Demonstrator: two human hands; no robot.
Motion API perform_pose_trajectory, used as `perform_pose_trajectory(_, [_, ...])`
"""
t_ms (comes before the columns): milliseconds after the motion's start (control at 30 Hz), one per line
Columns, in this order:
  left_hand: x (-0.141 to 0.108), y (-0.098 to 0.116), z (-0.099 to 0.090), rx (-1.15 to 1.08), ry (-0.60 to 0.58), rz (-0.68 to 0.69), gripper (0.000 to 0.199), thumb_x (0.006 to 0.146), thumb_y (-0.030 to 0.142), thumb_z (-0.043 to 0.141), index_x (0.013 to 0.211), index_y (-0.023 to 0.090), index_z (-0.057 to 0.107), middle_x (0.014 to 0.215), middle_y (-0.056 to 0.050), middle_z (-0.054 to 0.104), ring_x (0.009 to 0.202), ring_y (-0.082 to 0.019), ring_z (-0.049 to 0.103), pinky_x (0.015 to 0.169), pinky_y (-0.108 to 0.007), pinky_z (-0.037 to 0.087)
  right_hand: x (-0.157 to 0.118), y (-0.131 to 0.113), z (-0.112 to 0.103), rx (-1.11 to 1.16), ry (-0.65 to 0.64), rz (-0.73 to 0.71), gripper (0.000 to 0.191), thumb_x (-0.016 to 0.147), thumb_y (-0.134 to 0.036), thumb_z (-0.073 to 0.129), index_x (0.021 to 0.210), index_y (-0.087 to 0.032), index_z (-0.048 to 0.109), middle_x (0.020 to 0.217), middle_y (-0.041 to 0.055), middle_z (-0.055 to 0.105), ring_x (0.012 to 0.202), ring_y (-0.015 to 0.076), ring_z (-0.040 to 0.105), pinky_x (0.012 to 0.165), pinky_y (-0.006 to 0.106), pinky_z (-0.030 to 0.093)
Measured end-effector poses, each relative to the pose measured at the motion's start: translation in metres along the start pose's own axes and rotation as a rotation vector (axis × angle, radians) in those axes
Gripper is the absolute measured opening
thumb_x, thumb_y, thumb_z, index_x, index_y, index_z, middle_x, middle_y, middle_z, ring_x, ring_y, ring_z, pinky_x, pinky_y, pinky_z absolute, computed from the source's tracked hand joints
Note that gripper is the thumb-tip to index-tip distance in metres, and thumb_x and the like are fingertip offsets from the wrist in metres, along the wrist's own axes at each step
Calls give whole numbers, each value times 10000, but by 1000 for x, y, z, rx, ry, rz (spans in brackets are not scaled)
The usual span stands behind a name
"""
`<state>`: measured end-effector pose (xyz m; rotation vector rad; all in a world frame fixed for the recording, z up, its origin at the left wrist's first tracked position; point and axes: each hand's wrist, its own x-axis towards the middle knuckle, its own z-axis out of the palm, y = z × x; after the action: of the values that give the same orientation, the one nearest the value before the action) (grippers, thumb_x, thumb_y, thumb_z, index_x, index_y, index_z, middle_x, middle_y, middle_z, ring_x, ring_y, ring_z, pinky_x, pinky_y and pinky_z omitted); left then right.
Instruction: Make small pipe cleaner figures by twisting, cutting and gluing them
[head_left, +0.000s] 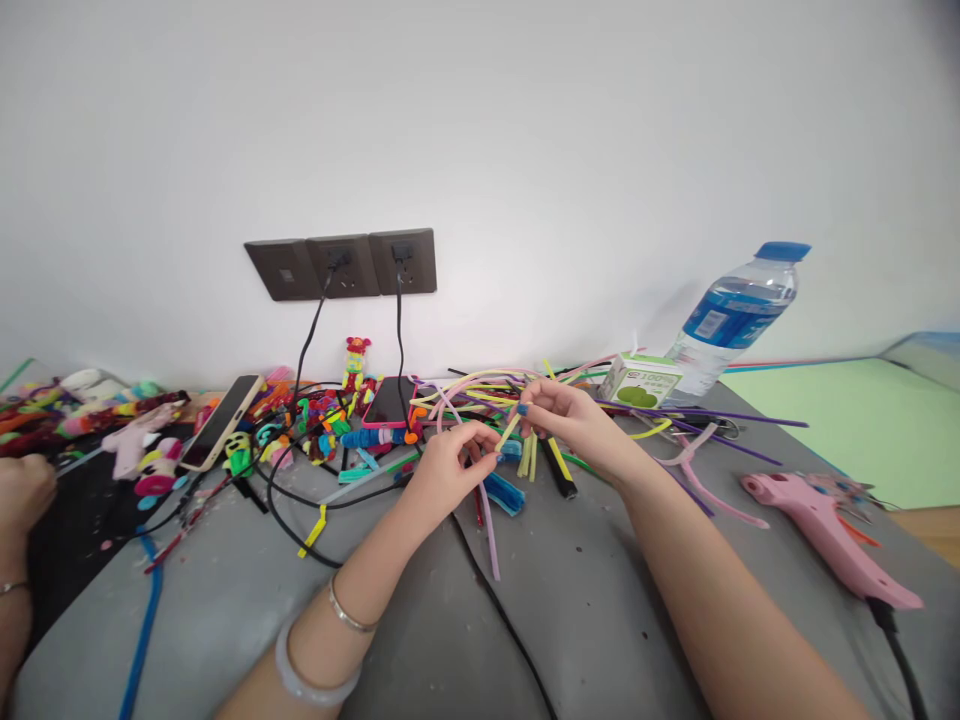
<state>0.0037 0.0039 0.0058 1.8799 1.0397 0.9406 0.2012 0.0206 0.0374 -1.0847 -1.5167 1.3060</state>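
Observation:
My left hand [450,465] pinches the lower end of a short pale yellow pipe cleaner [509,432] between thumb and fingers. At its upper end, the fingertips of my right hand [574,428] are closed on the same piece. A lilac pipe cleaner [490,535] passes behind or under my left fingers; I cannot tell whether they touch it. Just below the hands lie blue pipe cleaner bundles [505,494] and short yellow-green pieces [529,456]. A black-and-yellow tool [559,468], perhaps a cutter, rests beside my right wrist.
To the right are a pink glue gun [825,535], a tilted water bottle [731,320], a juice carton [640,380] and green paper [862,420]. Phones [223,422], pipe cleaner figures [238,453] and black cables [499,610] spread leftward. Another person's hand [26,500] is at far left.

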Motion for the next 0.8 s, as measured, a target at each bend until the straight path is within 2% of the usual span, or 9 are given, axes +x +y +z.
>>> perform_pose_trajectory(200, [0, -1, -2, 38, 13, 26, 138, 821, 172, 559, 907, 181, 667, 835, -28, 677, 680, -142, 581, 563, -235, 396, 1, 1, 2, 26, -70, -3, 330, 710, -470, 774, 812, -178, 659, 779, 13, 650, 682, 140, 585, 681, 283, 456])
perform_pose_trajectory(267, [-1, -2, -7, 73, -56, 70, 159, 845, 228, 602, 983, 195, 674, 931, -47, 699, 759, -167, 610, 649, -264, 450, 2, 4, 3, 67, -42, -10, 337, 694, -480, 786, 799, -180, 677, 740, 9, 644, 659, 138, 566, 665, 286, 456])
perform_pose_trajectory(333, [-2, -4, -12, 148, -196, 163, 322, 779, 303, 736, 1087, 233, 674, 1061, -66, 699, 998, -231, 606, 855, -336, 473, 3, 6, 2, 126, 26, -11, 346, 675, -486, 798, 816, -187, 696, 742, 6, 642, 620, 125, 532, 620, 279, 439])
perform_pose_trajectory(367, [-2, -5, -15, 196, -267, 198, 408, 722, 332, 796, 1104, 248, 680, 1104, -74, 688, 1068, -256, 581, 909, -365, 463, 3, 7, 1, 156, 66, -6, 347, 666, -486, 803, 822, -191, 707, 750, 5, 641, 603, 116, 512, 601, 274, 428])
perform_pose_trajectory(433, [-3, -6, -18, 279, -348, 222, 451, 668, 326, 839, 1089, 251, 694, 1109, -78, 683, 1092, -272, 565, 944, -391, 451, 4, 7, -2, 212, 137, 9, 342, 651, -479, 814, 832, -201, 728, 747, 0, 632, 579, 99, 482, 573, 264, 408])
perform_pose_trajectory(500, [-3, -6, -19, 330, -380, 226, 374, 696, 260, 812, 1054, 244, 703, 1083, -71, 683, 1079, -263, 567, 931, -380, 458, 4, 7, -4, 261, 191, 12, 336, 634, -470, 828, 828, -209, 743, 736, -4, 624, 569, 90, 476, 561, 257, 407])
perform_pose_trajectory(600, [-4, -6, -17, 369, -383, 239, 277, 749, 175, 733, 1018, 234, 703, 1019, -59, 694, 1042, -248, 586, 892, -352, 469, 5, 6, -5, 299, 244, 6, 344, 598, -471, 851, 798, -211, 747, 765, 10, 647, 586, 98, 508, 575, 264, 452])
perform_pose_trajectory(667, [-5, -5, -15, 382, -355, 239, 254, 783, 179, 693, 1033, 227, 697, 1002, -63, 700, 1018, -247, 604, 886, -354, 470, 5, 6, -4, 310, 253, 12, 344, 587, -476, 858, 772, -209, 744, 819, 25, 677, 610, 107, 539, 613, 277, 492])
perform_pose_trajectory(800, [-6, -3, -12, 308, -215, 181, 283, 846, 207, 608, 1127, 223, 642, 1095, -74, 687, 1022, -233, 626, 893, -348, 476, 5, 7, 0, 367, 223, 30, 329, 582, -424, 879, 814, -222, 762, 992, 34, 717, 720, 119, 628, 752, 292, 542])
